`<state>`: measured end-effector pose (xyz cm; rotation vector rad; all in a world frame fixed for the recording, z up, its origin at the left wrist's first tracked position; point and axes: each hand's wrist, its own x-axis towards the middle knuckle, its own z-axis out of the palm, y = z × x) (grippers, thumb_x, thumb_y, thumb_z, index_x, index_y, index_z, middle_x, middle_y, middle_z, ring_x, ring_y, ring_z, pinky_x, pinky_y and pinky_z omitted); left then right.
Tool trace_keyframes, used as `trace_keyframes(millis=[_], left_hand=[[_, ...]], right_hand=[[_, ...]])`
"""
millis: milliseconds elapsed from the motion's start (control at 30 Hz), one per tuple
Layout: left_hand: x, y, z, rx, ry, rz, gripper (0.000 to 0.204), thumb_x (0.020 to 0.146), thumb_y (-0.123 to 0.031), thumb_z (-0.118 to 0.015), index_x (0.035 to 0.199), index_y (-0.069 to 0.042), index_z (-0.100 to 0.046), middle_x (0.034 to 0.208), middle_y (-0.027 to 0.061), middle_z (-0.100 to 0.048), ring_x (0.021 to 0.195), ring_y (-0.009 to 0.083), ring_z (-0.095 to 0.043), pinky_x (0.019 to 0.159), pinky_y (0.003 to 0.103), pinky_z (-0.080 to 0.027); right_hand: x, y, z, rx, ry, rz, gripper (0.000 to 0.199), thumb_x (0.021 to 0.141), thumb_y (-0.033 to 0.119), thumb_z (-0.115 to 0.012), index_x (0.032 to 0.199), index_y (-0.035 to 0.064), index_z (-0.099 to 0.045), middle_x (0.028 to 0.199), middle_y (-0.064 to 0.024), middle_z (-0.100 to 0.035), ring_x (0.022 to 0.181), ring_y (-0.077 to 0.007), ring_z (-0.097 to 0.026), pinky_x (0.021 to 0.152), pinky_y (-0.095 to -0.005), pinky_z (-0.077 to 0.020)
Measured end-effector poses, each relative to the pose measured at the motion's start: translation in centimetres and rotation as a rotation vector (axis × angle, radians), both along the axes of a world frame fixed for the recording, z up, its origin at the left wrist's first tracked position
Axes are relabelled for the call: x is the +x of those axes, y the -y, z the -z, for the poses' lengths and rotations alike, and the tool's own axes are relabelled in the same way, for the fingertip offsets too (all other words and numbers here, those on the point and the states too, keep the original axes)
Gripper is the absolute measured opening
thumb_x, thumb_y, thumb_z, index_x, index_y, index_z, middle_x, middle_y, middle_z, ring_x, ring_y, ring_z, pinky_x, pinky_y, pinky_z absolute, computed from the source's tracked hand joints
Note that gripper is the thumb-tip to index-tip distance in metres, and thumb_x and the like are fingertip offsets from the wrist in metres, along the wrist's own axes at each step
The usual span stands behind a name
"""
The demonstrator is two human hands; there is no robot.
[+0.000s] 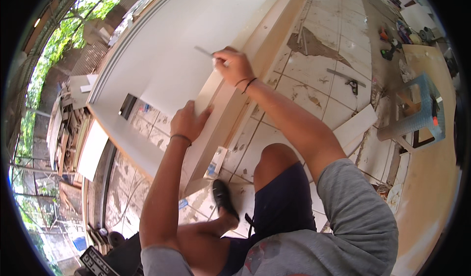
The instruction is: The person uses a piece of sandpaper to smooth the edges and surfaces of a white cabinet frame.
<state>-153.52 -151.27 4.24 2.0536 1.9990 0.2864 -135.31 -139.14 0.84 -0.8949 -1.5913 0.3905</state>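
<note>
A large white panel (152, 55) with a pale wooden frame stretches away in front of me. My left hand (189, 121) grips the near wooden rail (208, 131) of this frame, its fingers over the far side and the thumb on the near face. Farther along the same rail, my right hand (234, 66) is closed around a thin, flat grey strip-like tool (203, 52). The tool's free end points left over the white panel; its exact kind is unclear, and the hand hides the other end.
Cracked, dirty tiles (314, 79) cover the floor. A combination square (349, 81) and a white board (355, 124) lie to my right. Beyond are a blue-grey plastic stool (424, 104) and a cordless drill (390, 50). Scrap wood (66, 129) is piled at the left.
</note>
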Motion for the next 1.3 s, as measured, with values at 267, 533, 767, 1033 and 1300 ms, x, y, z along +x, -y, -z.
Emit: trace_keyframes(millis=[267,533,767,1033,1300], left_hand=[[0.7,-0.5,-0.3,-0.072,0.009,0.007,0.061,0.084,-0.056,-0.054,0.098,0.002,-0.056,0.085,0.0250,-0.066,0.083,0.0405,-0.064,0.074,0.048,-0.050],[0.5,-0.1,-0.3,-0.095,0.008,-0.026,0.060,0.083,-0.056,-0.055,0.100,0.002,-0.056,0.085,0.0257,-0.065,0.083,0.0407,-0.064,0.075,0.048,-0.050],[0.6,-0.4,-0.1,-0.072,0.034,0.005,0.059,0.083,-0.047,-0.059,0.117,0.000,-0.051,0.095,0.0240,-0.065,0.088,0.0381,-0.064,0.078,0.045,-0.050],[9.0,-14.9,0.7,0.177,0.211,0.317,0.055,0.079,-0.035,-0.062,0.124,-0.008,-0.047,0.115,0.0143,-0.060,0.100,0.0353,-0.060,0.084,0.044,-0.048],[13.5,-19.3,1.0,0.004,0.187,0.308,0.058,0.083,-0.032,-0.055,0.131,-0.004,-0.039,0.117,0.0212,-0.059,0.097,0.0392,-0.061,0.083,0.049,-0.047]], right_hand=[[4.4,3.9,-0.2,0.029,-0.230,0.056,0.015,0.075,0.001,-0.064,0.090,0.0017,-0.066,0.078,-0.0092,-0.064,0.072,-0.0193,-0.064,0.066,-0.0291,-0.0499],[19.9,10.3,0.9,-0.095,-0.307,0.373,0.020,0.082,0.004,-0.069,0.100,-0.0019,-0.065,0.094,-0.0039,-0.064,0.083,-0.0104,-0.058,0.075,-0.0236,-0.0477],[26.8,16.0,1.2,-0.192,-0.519,0.689,0.026,0.082,0.004,-0.068,0.106,-0.0050,-0.061,0.092,-0.0073,-0.065,0.086,-0.0133,-0.058,0.079,-0.0239,-0.0467],[29.6,17.2,-0.6,-0.233,-0.366,0.798,0.021,0.083,0.001,-0.067,0.103,-0.0050,-0.060,0.097,-0.0090,-0.064,0.087,-0.0142,-0.059,0.079,-0.0262,-0.0483],[30.8,11.4,-1.1,-0.242,-0.366,0.862,0.021,0.082,0.000,-0.068,0.101,-0.0048,-0.061,0.094,-0.0073,-0.063,0.086,-0.0122,-0.058,0.077,-0.0252,-0.0483]])
